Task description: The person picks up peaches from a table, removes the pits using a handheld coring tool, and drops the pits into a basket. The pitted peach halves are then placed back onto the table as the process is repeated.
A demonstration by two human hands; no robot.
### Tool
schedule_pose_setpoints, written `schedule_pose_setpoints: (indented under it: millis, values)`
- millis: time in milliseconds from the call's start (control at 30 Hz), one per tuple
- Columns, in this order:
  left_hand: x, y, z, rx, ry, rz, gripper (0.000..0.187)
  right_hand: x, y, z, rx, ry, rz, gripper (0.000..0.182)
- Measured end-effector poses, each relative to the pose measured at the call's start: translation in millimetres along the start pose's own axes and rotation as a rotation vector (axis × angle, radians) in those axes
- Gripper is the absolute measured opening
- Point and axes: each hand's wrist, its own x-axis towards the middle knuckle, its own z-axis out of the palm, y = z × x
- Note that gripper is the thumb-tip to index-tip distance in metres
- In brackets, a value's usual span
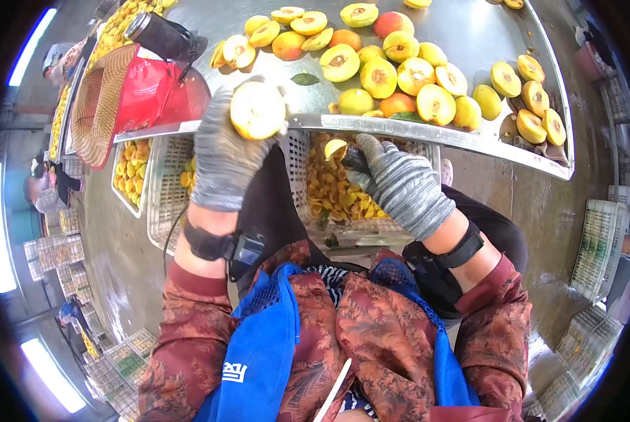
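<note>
My left hand (225,151), in a grey knit glove, is closed around a peach half (257,110) with its pale cut face turned up, at the table's near edge. Also gloved, my right hand (403,179) grips a dark-handled tool (355,159) lower down and to the right. A curved yellow piece of peach (335,149) sits at the tool's tip, and the blade is hidden. Below that hand stands a crate of peach scraps (343,186). On the metal table (294,67) lie several peach halves (378,77), most with cut faces showing.
A straw hat (103,105), a red bag (146,91) and a dark flask (162,36) lie on the table's left. Crates of whole peaches (133,172) stand beneath. A dark cloth (545,149) lies at the right corner. Stacked crates (600,250) line the wet floor.
</note>
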Motion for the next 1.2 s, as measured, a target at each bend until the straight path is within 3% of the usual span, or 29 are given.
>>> schedule_pose_setpoints:
  millis: [33,100,233,300,433,533,633,667,700,767,800,933,1000,1133,1200]
  values:
    - [-4,-9,1,-0.001,-0.001,0.003,0.039,-1,-3,-3,0.011,0.004,0.018,0.037]
    - [-12,-28,5,0.568,0.114,0.159,0.038,0,1,4,-0.008,0.026,0.008,0.035]
    - [-15,-55,14,1.205,0.105,0.254,0.025,-3,-1,2,-0.046,0.021,-0.038,0.033]
    - [-16,-55,19,1.066,0.139,0.063,0.024,-2,3,8,-0.066,0.061,-0.067,0.032]
    - [-15,-56,17,1.047,0.127,0.127,0.025,-4,-2,3,-0.081,0.044,-0.042,0.031]
    - [-9,-59,6,1.320,0.117,0.252,0.027,-5,-3,4,0.021,0.039,-0.085,0.030]
    - [-13,-58,11,1.090,0.094,0.188,0.028,-5,-2,0,-0.060,0.061,-0.063,0.028]
    - [-14,-58,2,0.786,0.045,0.198,0.031,-4,-3,-3,-0.024,0.047,-0.040,0.028]
    - [-12,-58,-2,0.789,0.046,0.198,0.031,-3,-4,-4,0.012,0.031,-0.021,0.028]
    - [-9,-55,-8,0.173,0.149,0.050,0.034,-2,-3,-1,0.128,0.045,-0.033,0.028]
    - [-9,-53,-8,0.059,0.129,0.019,0.035,-3,-4,0,0.263,0.064,-0.041,0.029]
    - [-8,-57,5,-0.055,0.109,0.039,0.036,-4,-19,2,0.486,0.055,0.017,0.028]
    - [-9,-63,8,0.019,0.115,0.165,0.037,-4,-26,8,0.582,0.073,0.057,0.032]
    - [-12,-68,17,0.005,0.113,0.124,0.036,-1,-30,14,0.629,0.037,0.099,0.037]
    - [-13,-70,21,0.065,0.233,0.167,0.036,-1,-32,12,0.645,0.043,0.113,0.037]
